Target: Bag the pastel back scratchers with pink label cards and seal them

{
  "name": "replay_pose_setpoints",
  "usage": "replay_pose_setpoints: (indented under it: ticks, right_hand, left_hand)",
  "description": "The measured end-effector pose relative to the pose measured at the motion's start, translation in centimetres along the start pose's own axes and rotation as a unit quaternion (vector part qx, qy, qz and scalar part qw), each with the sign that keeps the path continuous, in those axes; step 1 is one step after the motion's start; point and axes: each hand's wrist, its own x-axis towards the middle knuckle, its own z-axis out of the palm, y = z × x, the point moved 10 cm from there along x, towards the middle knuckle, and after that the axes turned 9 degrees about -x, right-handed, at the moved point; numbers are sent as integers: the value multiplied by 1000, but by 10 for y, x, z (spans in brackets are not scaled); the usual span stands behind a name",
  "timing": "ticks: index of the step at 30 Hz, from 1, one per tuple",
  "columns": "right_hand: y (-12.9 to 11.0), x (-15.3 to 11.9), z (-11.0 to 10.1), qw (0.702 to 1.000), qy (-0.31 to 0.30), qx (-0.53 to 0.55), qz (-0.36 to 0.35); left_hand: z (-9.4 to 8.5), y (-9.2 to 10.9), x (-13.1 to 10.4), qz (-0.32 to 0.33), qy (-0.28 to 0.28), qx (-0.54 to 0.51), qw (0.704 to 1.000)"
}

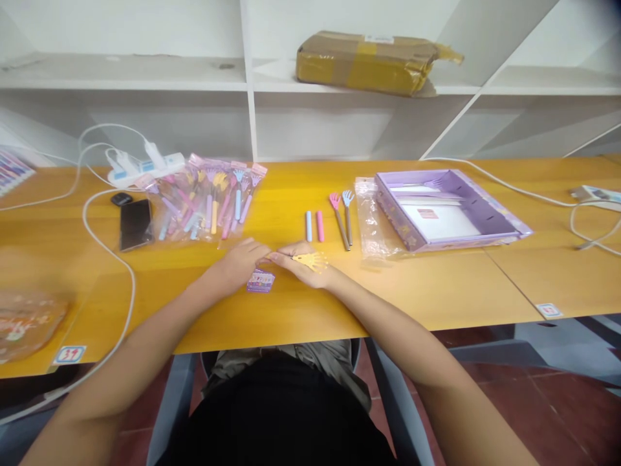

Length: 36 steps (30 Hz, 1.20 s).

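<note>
Table, far left: a brown translucent bag lies near the edge; the black phone lies face up, below a white power strip with plugs seated.
Bagged stock: clear packets of hand-headed sticks lie in an overlapping pile, just beside the phone; colours are mixed.
Left hand: fingers are closed, pinching the shaft end of the yellow stick; exact contact is partly hidden.
Cards: a small purple stack lies just below the left hand.
Yellow stick: the yellow stick is held between the hands above the table; its head points right.
Right hand: the right hand grips the yellow stick near its head, thumb on top.
Loose parts: a blue tube and a pink tube stand parallel, apart; pink-headed and blue-headed sticks lie touching or nearly so.
Right side: a clear bag lies partly beside a purple open box.
</note>
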Motion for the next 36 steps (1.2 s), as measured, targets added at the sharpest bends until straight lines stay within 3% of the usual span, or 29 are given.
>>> replay_pose_setpoints:
  ticks: [9,18,23,26,28,30,34,36]
  right_hand:
    - [-9,-1,-11,999,23,-16,-33]
    - [-13,-7,-17,998,19,-22,-55]
    - [-17,-7,-20,998,16,-22,-52]
    - [-12,-12,-32,999,22,-21,-37]
    - [-3,-19,-57,998,54,-3,-37]
    - [7,-32,-98,989,133,37,-58]
    - [30,-74,-201,922,379,30,-79]
    - [39,-87,-229,893,446,-29,-47]
  left_hand:
    - [-15,5,14,-25,-21,-17,999]
    - [-18,3,14,-34,-38,-3,999]
    - [-21,-5,12,-38,-28,-20,999]
    - [-30,-18,10,-50,-17,-33,998]
    - [-44,-34,7,-74,18,-19,997]
    - [-58,-52,1,-112,55,6,992]
    - [-72,-80,-10,-185,86,25,979]
    - [-76,-81,-13,-201,108,16,974]
